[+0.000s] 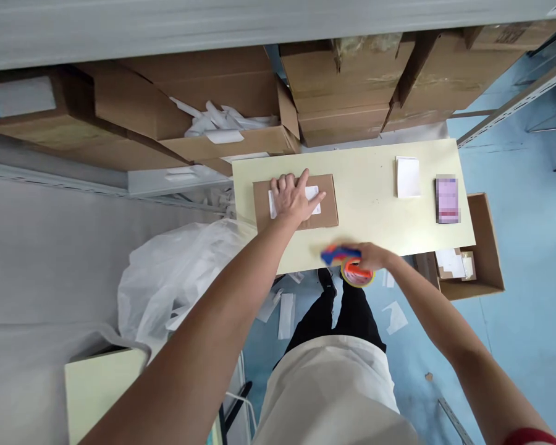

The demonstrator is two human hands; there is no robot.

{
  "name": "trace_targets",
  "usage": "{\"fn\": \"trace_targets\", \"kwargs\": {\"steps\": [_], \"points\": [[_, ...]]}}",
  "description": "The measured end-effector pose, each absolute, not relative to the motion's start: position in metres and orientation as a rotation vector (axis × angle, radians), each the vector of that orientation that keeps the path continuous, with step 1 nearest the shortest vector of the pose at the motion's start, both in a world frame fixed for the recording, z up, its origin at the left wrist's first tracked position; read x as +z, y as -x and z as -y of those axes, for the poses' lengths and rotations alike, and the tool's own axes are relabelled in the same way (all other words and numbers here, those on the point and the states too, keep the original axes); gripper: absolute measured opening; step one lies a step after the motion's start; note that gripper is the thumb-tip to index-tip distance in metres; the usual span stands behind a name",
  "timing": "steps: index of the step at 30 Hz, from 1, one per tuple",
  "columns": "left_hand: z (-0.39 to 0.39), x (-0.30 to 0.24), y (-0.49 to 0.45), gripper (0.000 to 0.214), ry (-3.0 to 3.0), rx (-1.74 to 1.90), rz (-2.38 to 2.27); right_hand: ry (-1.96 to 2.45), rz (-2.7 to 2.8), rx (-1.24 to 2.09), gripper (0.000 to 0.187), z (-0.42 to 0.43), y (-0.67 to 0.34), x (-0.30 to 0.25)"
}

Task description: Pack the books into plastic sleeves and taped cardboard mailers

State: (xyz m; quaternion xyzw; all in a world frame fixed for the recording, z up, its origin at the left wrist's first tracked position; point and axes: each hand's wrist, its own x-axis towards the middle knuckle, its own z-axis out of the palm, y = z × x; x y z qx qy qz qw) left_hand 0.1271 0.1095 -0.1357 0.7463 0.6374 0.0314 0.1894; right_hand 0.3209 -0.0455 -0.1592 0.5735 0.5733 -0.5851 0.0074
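Brown cardboard box [264, 207], one, closed, lying toward the left end of a pale yellow desk [366, 185]; white label [313, 191] on its top face, partly covered by a hand.

Left hand [291, 199], one, as I see it from the room: laid palm down on the box and its label, fingers [303, 178] spread wide, thumb held out to the side, nothing gripped.

Right hand [373, 255], one: at the near edge of the desk, apart from the box, fingers closed on a tape dispenser, blue and red [339, 254], blurred, with an orange-and-yellow tape roll [358, 273] hanging below.

Also on the desk, toward the right end: white pad [408, 177], square; purple flat item [447, 199], its face pixelated.

Surroundings: open carton [241, 143] of white strips [220, 117] behind the desk; second open carton [484, 225] beyond the right end, holding white-labelled pieces [451, 264]; translucent plastic sheeting [167, 278] in a heap, left; blue floor [532, 247] with white scraps [286, 315].
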Motion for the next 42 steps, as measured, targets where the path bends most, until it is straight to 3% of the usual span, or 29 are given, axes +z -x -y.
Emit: {"fn": "trace_targets", "kwargs": {"steps": [3,7,12,15,17,20,23,26,29,32,34,38,42], "points": [[-0.113,-0.140,-0.127,0.078,-2.075,0.124,-1.778,-1.681,-1.886,-1.725,0.072,0.053,-0.283,-0.161],[-0.119,-0.139,-0.114,0.083,-1.985,0.272,-1.643,-1.915,-1.932,-1.868,0.078,0.072,-0.291,-0.142],[-0.073,-0.103,-0.085,0.085,-1.723,0.822,-1.467,-2.300,-2.172,-2.024,0.072,0.096,-0.327,-0.090],[-0.012,-0.071,-0.078,0.069,-1.467,1.072,-1.497,-2.554,-2.472,-1.652,0.067,0.108,-0.313,-0.067],[0.026,-0.052,-0.080,0.057,-1.358,1.023,-1.382,-2.710,-2.584,-1.257,0.060,0.112,-0.293,-0.057],[0.059,-0.026,-0.091,0.052,-1.137,0.934,-1.210,-2.855,-2.645,-0.687,0.036,0.114,-0.261,-0.046],[0.064,-0.005,-0.098,0.051,-0.882,0.936,-1.094,-2.754,-2.750,-0.358,0.014,0.116,-0.236,-0.039],[0.057,0.008,-0.095,0.044,-0.784,0.993,-1.072,-2.542,-2.883,-0.264,0.020,0.117,-0.224,-0.035],[0.045,0.015,-0.087,0.040,-0.845,1.046,-1.048,-2.417,-2.996,-0.218,0.013,0.114,-0.228,-0.028],[0.024,0.024,-0.082,0.044,-0.925,1.036,-1.002,-2.399,-3.089,-0.174,0.063,0.101,-0.250,-0.016],[0.005,0.033,-0.084,0.054,-0.940,1.052,-1.007,-2.356,-3.128,-0.218,0.072,0.086,-0.268,-0.007],[-0.040,0.051,-0.106,0.061,-0.991,1.079,-1.020,-2.333,-3.182,-0.223,0.037,0.041,-0.298,0.011],[-0.089,0.068,-0.140,0.051,-1.142,1.159,-0.849,-2.533,-3.164,-0.048,0.021,-0.021,-0.321,0.029]]}}
